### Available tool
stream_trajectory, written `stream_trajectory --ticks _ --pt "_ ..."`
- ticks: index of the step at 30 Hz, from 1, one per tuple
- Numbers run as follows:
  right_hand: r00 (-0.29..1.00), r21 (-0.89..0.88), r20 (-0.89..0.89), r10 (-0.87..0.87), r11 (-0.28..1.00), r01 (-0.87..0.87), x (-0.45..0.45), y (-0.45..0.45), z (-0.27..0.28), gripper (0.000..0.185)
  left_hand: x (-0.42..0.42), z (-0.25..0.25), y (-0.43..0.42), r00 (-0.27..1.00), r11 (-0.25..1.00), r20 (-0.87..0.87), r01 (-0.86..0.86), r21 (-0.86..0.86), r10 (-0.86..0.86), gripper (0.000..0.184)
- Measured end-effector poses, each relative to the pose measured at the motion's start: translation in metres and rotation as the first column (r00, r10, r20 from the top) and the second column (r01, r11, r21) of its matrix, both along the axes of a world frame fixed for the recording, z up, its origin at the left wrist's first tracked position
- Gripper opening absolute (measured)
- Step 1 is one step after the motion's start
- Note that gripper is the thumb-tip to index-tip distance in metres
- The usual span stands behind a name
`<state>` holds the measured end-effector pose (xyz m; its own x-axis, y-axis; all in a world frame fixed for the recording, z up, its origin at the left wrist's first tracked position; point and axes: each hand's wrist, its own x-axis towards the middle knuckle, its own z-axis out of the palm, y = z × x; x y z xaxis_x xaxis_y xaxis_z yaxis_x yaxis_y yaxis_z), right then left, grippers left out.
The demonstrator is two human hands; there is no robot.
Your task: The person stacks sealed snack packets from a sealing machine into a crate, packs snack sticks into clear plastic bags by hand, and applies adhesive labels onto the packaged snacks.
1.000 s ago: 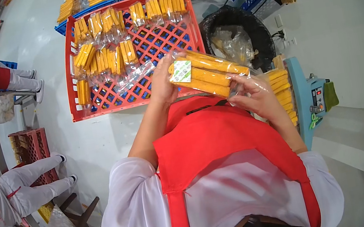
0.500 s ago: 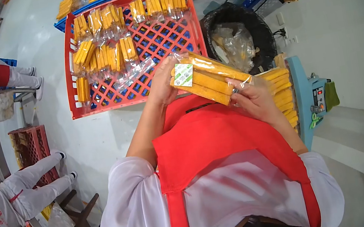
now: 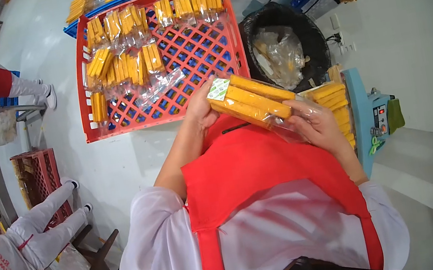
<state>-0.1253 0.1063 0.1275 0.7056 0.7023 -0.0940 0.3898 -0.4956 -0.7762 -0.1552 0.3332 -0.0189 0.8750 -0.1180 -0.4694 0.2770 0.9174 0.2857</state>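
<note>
Between my hands, in front of my red apron, is a clear plastic bag of long yellow snack sticks point(image 3: 252, 103). A small white and green sachet point(image 3: 218, 89) lies at its left end. My left hand point(image 3: 201, 106) is closed around that end, its fingers partly hidden behind the bag. At the other end my right hand point(image 3: 314, 121) grips the loose clear plastic, thumb on the near side. Just beyond my right hand stands a stack of bare yellow sticks point(image 3: 333, 107), beside a blue machine point(image 3: 366, 121) with a control panel.
Ahead is a red lattice crate point(image 3: 168, 121) holding several bagged portions of sticks point(image 3: 120, 22). Right of it stands a black-lined bin point(image 3: 316, 44) with plastic scraps. Two people in white and red point(image 3: 42, 221) are at the left, near a dark stool point(image 3: 98, 263).
The bag has shifted slightly right and toward me, and its loose right end now shows past the sticks. My right hand has moved outward along the plastic.
</note>
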Motion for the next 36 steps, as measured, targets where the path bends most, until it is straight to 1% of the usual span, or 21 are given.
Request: stream_trajectory --ticks 1,2,4,6,9,10,12,13,16,17,20,22,24,26,27,29,31,32,34,35,36 --pt "1.0 -0.001 0.0 0.0 1.0 0.0 0.001 -0.002 0.001 0.026 0.001 -0.005 0.001 1.0 1.0 -0.022 -0.011 -0.012 0.01 0.032" --pt "0.994 0.013 -0.095 -0.05 0.999 0.052 0.003 -0.007 0.002 0.026 0.001 -0.008 0.006 1.0 1.0 -0.025 -0.01 -0.013 0.009 0.032" --pt "0.977 0.019 -0.189 -0.1 0.994 0.106 0.003 -0.01 -0.001 0.026 0.0 -0.01 0.015 0.994 0.995 -0.048 0.092 -0.035 -0.093 0.033" --pt "0.959 0.196 -0.259 -0.111 0.967 0.165 0.002 -0.009 -0.011 0.027 0.0 -0.005 0.013 0.995 0.996 -0.053 0.078 -0.041 -0.081 0.032" --pt "0.976 0.217 -0.199 -0.086 0.967 0.13 0.003 -0.009 -0.017 0.028 0.001 -0.001 0.01 0.996 0.996 -0.04 0.085 0.02 -0.085 0.033" --pt "0.976 0.218 -0.2 -0.087 0.967 0.132 0.001 -0.008 -0.023 0.028 0.003 0.001 0.008 0.995 0.989 -0.008 0.104 0.109 -0.103 0.032" --pt "0.901 0.261 -0.403 -0.163 0.923 0.284 -0.004 -0.007 -0.037 0.03 0.005 0.01 0.005 0.992 0.973 0.021 0.122 0.197 -0.128 0.031" --pt "0.96 0.249 -0.233 -0.153 0.945 0.211 -0.002 -0.007 -0.039 0.029 0.006 0.019 0.005 0.991 0.973 0.063 0.098 0.21 -0.114 0.031" --pt "0.981 0.239 -0.123 -0.149 0.955 0.175 0.0 -0.005 -0.03 0.026 0.006 0.022 0.011 0.987 0.984 0.141 0.046 0.17 -0.071 0.032" --pt "0.981 0.24 -0.124 -0.149 0.955 0.175 0.0 -0.006 -0.033 0.026 0.007 0.021 0.013 0.983 0.993 0.179 0.019 0.116 -0.04 0.033" --pt "0.985 0.291 -0.08 -0.151 0.942 0.168 0.002 -0.006 -0.039 0.025 0.005 0.035 0.013 0.968 0.989 0.248 -0.062 0.138 0.026 0.037" --pt "0.981 0.161 -0.091 -0.173 0.969 0.185 0.002 -0.004 -0.039 0.027 0.001 0.055 0.01 0.94 0.985 0.339 -0.086 0.149 0.031 0.039" --pt "0.985 0.151 -0.055 -0.165 0.973 0.172 0.002 -0.003 -0.037 0.026 -0.001 0.06 0.007 0.905 0.982 0.424 -0.108 0.153 0.033 0.044" --pt "0.989 0.147 -0.012 -0.146 0.978 0.146 0.003 -0.005 -0.037 0.026 0.0 0.058 0.013 0.858 0.854 0.481 -0.107 0.509 -0.179 0.059" --pt "0.989 0.212 -0.102 -0.104 0.969 0.124 0.003 -0.011 -0.037 0.03 -0.002 0.058 0.015 0.857 0.852 0.483 -0.111 0.511 -0.178 0.059" --pt "0.981 0.28 -0.187 -0.053 0.954 0.105 -0.001 -0.014 -0.036 0.033 -0.004 0.059 0.017 0.926 0.943 0.376 -0.108 0.315 -0.019 0.063" --pt "0.796 0.389 -0.564 -0.22 0.779 0.491 -0.008 -0.011 -0.031 0.044 -0.003 0.058 0.024 0.914 0.942 0.405 -0.136 0.306 0.001 0.063" --pt "0.795 0.388 -0.565 -0.222 0.778 0.494 -0.007 -0.013 -0.033 0.044 -0.003 0.058 0.025 0.903 0.942 0.43 -0.16 0.295 0.019 0.062" --pt "0.938 0.323 -0.341 -0.059 0.93 0.176 -0.002 -0.016 -0.036 0.051 -0.004 0.061 0.024 0.896 0.933 0.444 -0.154 0.326 -0.008 0.061" --pt "0.939 0.326 -0.338 -0.061 0.928 0.178 -0.001 -0.016 -0.034 0.051 -0.004 0.061 0.024 0.89 0.933 0.456 -0.144 0.331 -0.024 0.061" --pt "0.97 0.282 -0.241 -0.017 0.955 0.087 0.001 -0.015 -0.029 0.051 -0.004 0.06 0.024 0.883 0.932 0.467 -0.136 0.336 -0.039 0.061"
